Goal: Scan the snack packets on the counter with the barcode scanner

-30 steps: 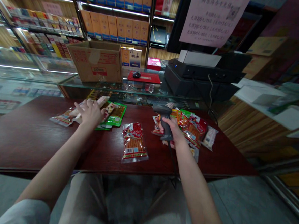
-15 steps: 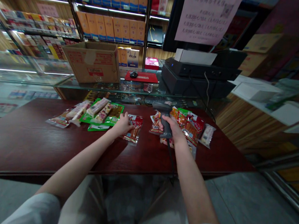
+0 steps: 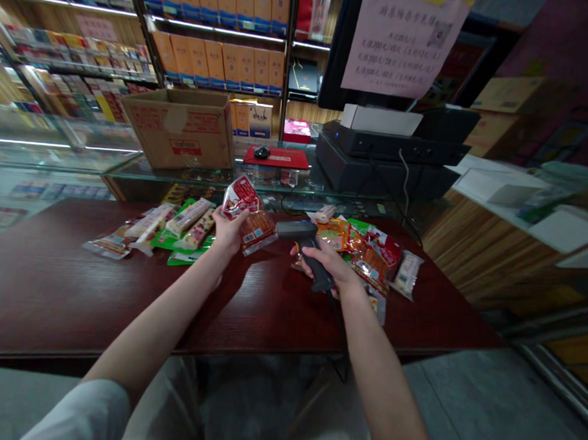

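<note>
Left grip [image 3: 228,234] pinches glossy plastic packet [image 3: 258,226]; right grip [image 3: 336,262] wraps pistol-shaped scanner [image 3: 300,231].

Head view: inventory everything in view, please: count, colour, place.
packet: one, red, centre
scanner: one, dark grey, centre
left packs: several, green and white, on table
right packs: several, mostly red, on table
table: one, dark red, middle
carton: one, brown, on counter
mat: one, red, on counter
mouse: one, black, on mat
monitor: one, black, upper right
sign: one, pink, on monitor
shelf boxes: many, orange, back
left grip: one, on packet
right grip: one, around scanner
</note>
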Tool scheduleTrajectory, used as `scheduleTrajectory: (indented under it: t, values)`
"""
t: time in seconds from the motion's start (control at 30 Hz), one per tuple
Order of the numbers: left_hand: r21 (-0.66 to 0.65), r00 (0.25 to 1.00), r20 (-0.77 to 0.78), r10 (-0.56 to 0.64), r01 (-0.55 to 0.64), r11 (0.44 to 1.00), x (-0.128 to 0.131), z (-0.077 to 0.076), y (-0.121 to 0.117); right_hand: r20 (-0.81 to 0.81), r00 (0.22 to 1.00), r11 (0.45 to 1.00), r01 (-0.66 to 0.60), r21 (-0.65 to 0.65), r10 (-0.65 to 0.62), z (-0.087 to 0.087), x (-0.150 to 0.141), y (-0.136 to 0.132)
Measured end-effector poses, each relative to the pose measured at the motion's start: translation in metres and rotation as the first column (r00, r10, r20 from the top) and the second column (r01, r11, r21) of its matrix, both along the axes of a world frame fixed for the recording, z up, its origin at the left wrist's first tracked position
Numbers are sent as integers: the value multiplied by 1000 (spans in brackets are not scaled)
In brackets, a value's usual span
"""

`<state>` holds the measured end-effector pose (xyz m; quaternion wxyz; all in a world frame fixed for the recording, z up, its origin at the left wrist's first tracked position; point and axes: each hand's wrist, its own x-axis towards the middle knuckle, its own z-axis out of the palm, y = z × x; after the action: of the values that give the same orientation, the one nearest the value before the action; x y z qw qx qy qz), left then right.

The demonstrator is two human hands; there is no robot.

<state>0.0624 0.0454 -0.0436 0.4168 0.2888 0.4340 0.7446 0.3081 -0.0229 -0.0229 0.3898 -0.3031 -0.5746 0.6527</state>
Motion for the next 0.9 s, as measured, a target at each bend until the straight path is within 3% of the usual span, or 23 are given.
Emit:
scheduleTrajectory:
  t: [0.23, 0.33, 0.47, 0.57, 0.63, 0.7, 0.77, 0.83, 0.9]
  values:
    - [5, 998, 18, -53, 53, 999, 10, -5, -4, -48, 999, 999, -19, -26, 17, -11, -6, 2]
    - [33, 996, 8, -83, 83, 996, 11, -3, -6, -37, 999, 1000, -15, -24, 14, -10, -6, 2]
    - [55, 999, -44, -32, 34, 998, 4, 1, -6, -20, 999, 999, 39, -31, -40, -3, -5, -1]
    - [60, 990, -143, -1, 9, 998, -8, 7, -1, -11, 999, 999, 38, -26, -38, 2, -1, -3]
    - [9, 947, -317, 50, -50, 999, -22, 13, 1, -27, 998, 999, 51, -9, -51, 5, 5, -3]
    - [-36, 810, -578, 99, -147, 988, -42, 23, 3, -71, 991, 994, 111, 6, -110, 7, 13, -2]
    - [-64, 555, -828, 79, -233, 970, -63, 36, 1, -139, 970, 979, 203, 16, -199, 9, 25, 2]
    - [-165, 302, -952, -58, -345, 924, -81, 48, -3, -216, 931, 951, 308, 27, -295, 11, 37, 6]
    - [-174, 98, -985, -144, -499, 849, -89, 57, -8, -295, 866, 902, 430, 26, -405, 12, 48, 12]
